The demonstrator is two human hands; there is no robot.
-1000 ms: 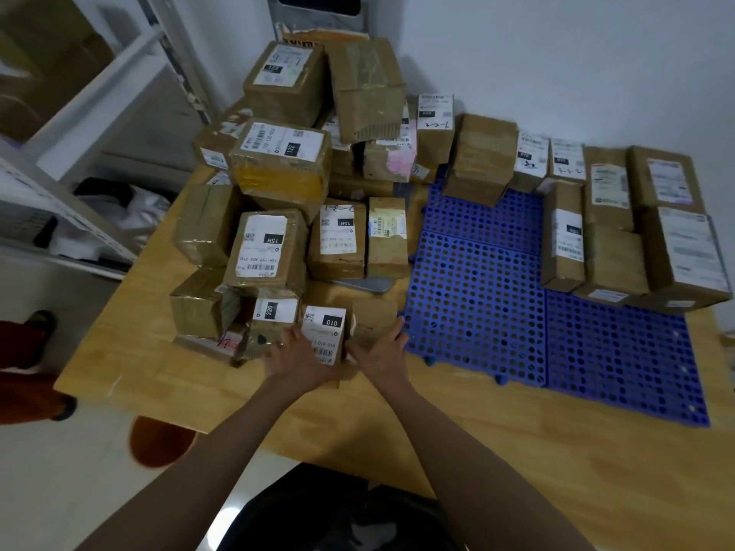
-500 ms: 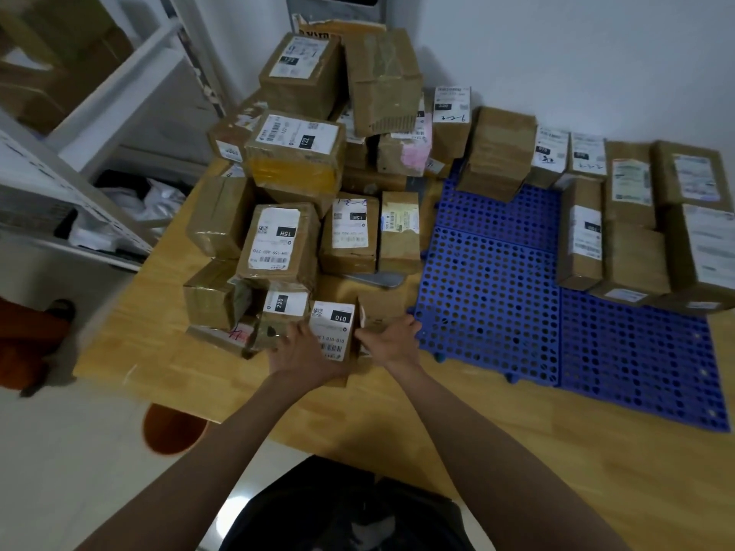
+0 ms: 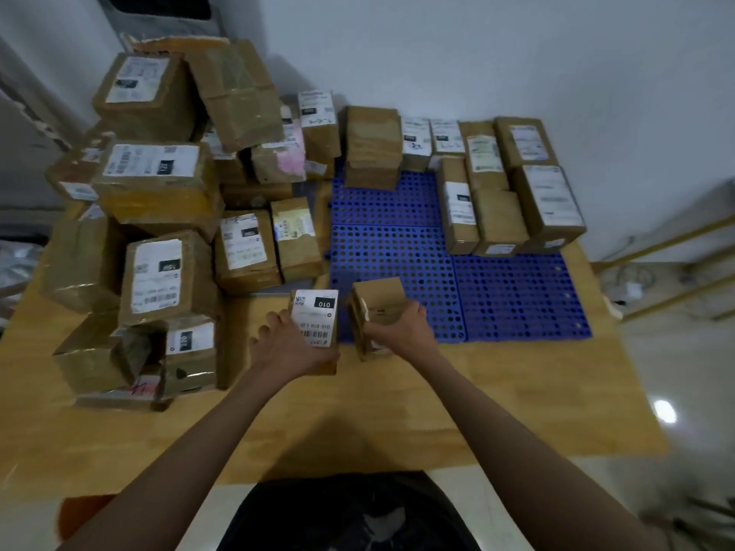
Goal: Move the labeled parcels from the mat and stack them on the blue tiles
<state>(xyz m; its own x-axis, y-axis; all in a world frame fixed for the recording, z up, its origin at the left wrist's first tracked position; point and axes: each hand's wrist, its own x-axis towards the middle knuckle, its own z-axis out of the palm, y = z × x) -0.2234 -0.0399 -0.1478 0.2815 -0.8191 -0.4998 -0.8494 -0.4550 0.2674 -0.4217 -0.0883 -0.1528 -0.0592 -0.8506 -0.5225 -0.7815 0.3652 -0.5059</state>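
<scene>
Holding one small parcel in each hand, the person has just lifted both clear of the pile; half a second ago they were still down among the boxes, so the carry to the tiles looks begun. The left hand (image 3: pixel 296 347) wraps its fingers round a small brown cardboard parcel with a white "010" barcode label (image 3: pixel 316 324), thumb under, fingers splayed along its left side. The right hand (image 3: pixel 397 328) grips a small plain brown cardboard parcel (image 3: pixel 376 308) from the right, fingers curled across its face. Both parcels hang above the pale wooden table (image 3: pixel 517 391), right at the tiles' near-left corner, at about 7 o'clock from the middle of the blue area. The perforated blue plastic tiles (image 3: pixel 517 296) number four as I count them, in a two-by-two block. On their far edge, from 11 to 2 o'clock, roughly ten taped brown parcels (image 3: pixel 497 224) already stand stacked; some hide behind others, so the count is loose. At 9 to 11 o'clock the unsorted heap of brown labelled boxes (image 3: pixel 159 184) holds something like fifteen more. No mat shows plainly under it.
</scene>
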